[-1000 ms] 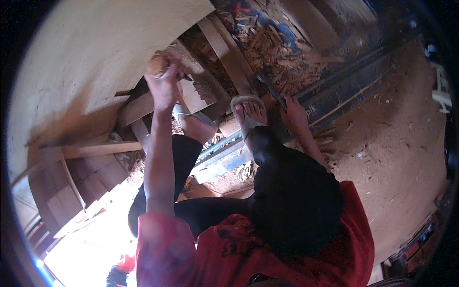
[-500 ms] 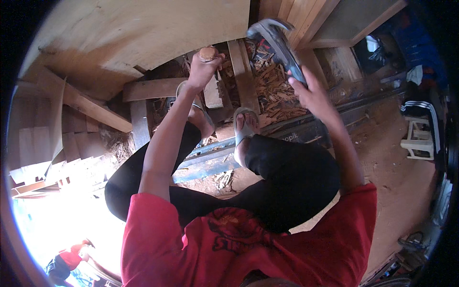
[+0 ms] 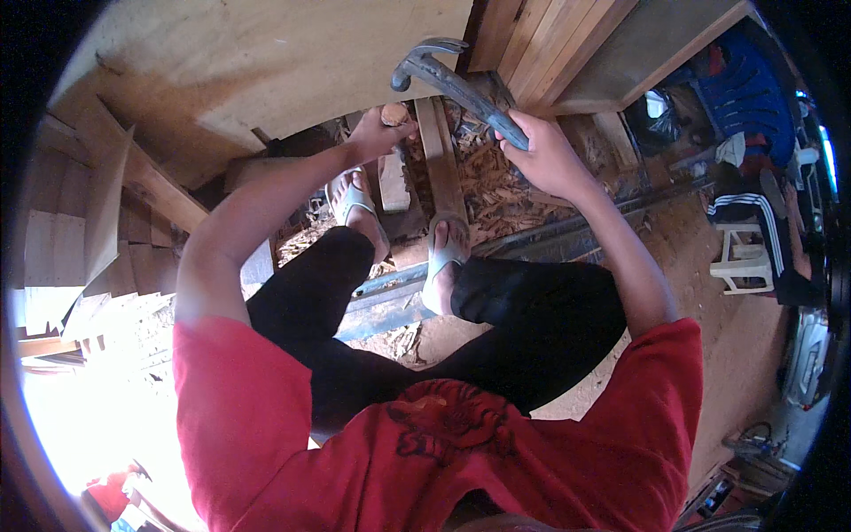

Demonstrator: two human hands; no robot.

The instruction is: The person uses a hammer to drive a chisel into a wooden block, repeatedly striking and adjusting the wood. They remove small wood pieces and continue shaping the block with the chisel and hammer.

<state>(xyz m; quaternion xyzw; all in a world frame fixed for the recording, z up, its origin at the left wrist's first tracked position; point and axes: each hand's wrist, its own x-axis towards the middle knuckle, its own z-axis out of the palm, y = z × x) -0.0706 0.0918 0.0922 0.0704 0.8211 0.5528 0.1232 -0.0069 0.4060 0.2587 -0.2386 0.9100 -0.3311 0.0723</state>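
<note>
My left hand point(image 3: 377, 133) is closed round an upright wooden tool handle point(image 3: 394, 113) with a round top; its lower end is hidden. Below that hand a pale wooden block point(image 3: 394, 184) lies among boards, between my sandalled feet. My right hand point(image 3: 532, 152) grips a claw hammer point(image 3: 448, 84) by its grey-blue handle, raised with its head above and slightly left of my left hand. Wood chips point(image 3: 501, 191) lie under and around the raised hammer's handle.
A pale plywood panel point(image 3: 257, 62) stands in front. Loose boards point(image 3: 151, 173) lie at left. A blue plastic chair point(image 3: 745, 89), a white stool point(image 3: 740, 257) and a person in striped trousers point(image 3: 762, 213) are at right. Another person in red point(image 3: 111, 492) is at bottom left.
The hammer has risen from low right to above my left hand, then moved further left. My left hand has shifted right, still on the handle. The view has shifted.
</note>
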